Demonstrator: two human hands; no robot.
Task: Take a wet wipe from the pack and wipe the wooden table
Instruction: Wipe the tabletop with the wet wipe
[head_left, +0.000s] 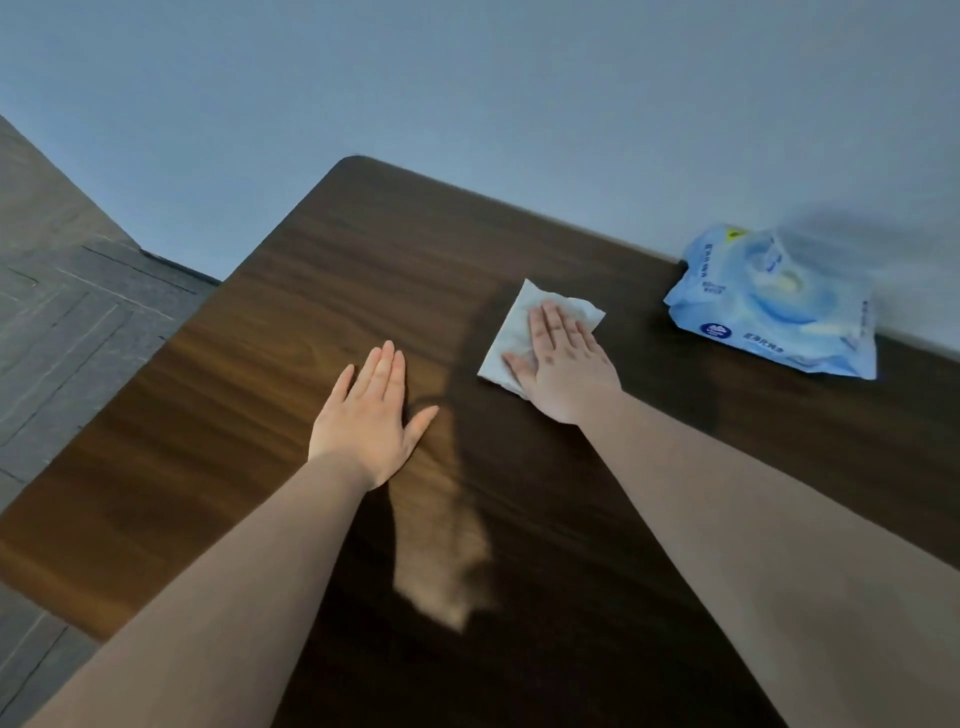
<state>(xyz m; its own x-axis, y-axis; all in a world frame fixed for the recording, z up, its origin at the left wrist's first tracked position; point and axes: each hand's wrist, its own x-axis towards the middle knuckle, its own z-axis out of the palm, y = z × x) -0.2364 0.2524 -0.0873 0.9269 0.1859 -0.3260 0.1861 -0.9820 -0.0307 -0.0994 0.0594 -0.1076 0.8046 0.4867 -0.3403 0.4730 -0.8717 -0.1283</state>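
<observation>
Both hands lie flat, palms down, fingers straight and gripping nothing: the left hand (371, 415) rests bare on the counter (249, 374), and the right hand (563, 358) presses on a white wipe (511, 332) spread on the wood. The blue pack (774, 301) lies well to the right of the wipe, at the counter's far edge against the wall (467, 93).

One dark brown wooden table (322, 291), one white crumpled wet wipe (511, 332), one light blue plastic wipe pack (774, 306) far right, and two bare hands: left hand (371, 415), right hand (563, 364).
</observation>
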